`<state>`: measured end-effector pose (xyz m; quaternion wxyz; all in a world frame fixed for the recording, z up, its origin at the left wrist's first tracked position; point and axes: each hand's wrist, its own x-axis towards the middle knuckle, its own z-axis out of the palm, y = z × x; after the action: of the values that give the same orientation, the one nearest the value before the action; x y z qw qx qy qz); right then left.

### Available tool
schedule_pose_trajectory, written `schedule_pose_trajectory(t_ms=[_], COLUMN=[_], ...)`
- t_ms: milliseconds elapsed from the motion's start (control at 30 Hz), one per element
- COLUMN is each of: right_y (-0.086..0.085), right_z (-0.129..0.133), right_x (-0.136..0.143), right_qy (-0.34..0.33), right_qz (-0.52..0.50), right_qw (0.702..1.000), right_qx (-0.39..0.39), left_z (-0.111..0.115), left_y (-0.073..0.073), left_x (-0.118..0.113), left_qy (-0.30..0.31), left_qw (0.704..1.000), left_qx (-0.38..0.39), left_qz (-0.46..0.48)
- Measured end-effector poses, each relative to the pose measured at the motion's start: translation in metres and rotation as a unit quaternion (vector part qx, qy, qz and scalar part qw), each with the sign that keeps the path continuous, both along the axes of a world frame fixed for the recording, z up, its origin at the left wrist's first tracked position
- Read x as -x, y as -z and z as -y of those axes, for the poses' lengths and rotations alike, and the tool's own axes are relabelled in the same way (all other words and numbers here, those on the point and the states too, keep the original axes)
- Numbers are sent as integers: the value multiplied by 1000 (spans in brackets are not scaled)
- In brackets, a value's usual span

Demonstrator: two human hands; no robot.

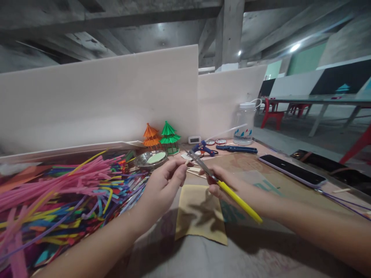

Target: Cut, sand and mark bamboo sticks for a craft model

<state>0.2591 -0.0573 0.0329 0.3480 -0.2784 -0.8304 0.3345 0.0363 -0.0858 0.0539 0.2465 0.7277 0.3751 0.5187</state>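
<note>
My left hand is closed in a pinch, with the tip of a small pale stick showing at the fingertips. Most of that piece is hidden by the fingers. My right hand grips a pair of scissors with yellow handles. Their metal blades point up and left, close to the left fingertips. Whether the blades touch the stick I cannot tell. Below both hands a yellowish sheet lies on the table, crossed by shadows. A few flat wooden sticks lie just behind the hands.
Colourful pipe cleaners and strips are heaped at left. Behind stand a metal bowl, orange and green tiered models, a blue glue gun, a utility knife and a water bottle. A phone lies at right.
</note>
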Motion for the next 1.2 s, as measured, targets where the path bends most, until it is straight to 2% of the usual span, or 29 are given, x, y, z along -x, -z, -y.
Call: schedule_pose_trajectory(t_ms=[133, 300, 733, 833, 1033, 1200], right_y=[1, -1, -10, -10, -10, -10], right_z=[-2, 1, 4, 5, 4, 4], right_x=[2, 2, 2, 1, -2, -2], right_qy=[14, 3, -3, 1, -34, -11], right_qz=[-6, -6, 13, 22, 21, 33], right_qw=[1000, 1000, 998, 999, 998, 999], right_qx=[-7, 2, 58, 49, 39, 28], left_z=[-2, -1, 1, 2, 5, 7], left_y=[4, 0, -1, -1, -2, -6], left_x=[3, 3, 1, 1, 4, 2], left_qy=[-2, -10, -15, -11, -23, -29], left_qw=[999, 997, 997, 996, 991, 989], left_qx=[-4, -18, -14, -21, -62, -67], left_qz=[-37, -77, -78, -81, -114, -127])
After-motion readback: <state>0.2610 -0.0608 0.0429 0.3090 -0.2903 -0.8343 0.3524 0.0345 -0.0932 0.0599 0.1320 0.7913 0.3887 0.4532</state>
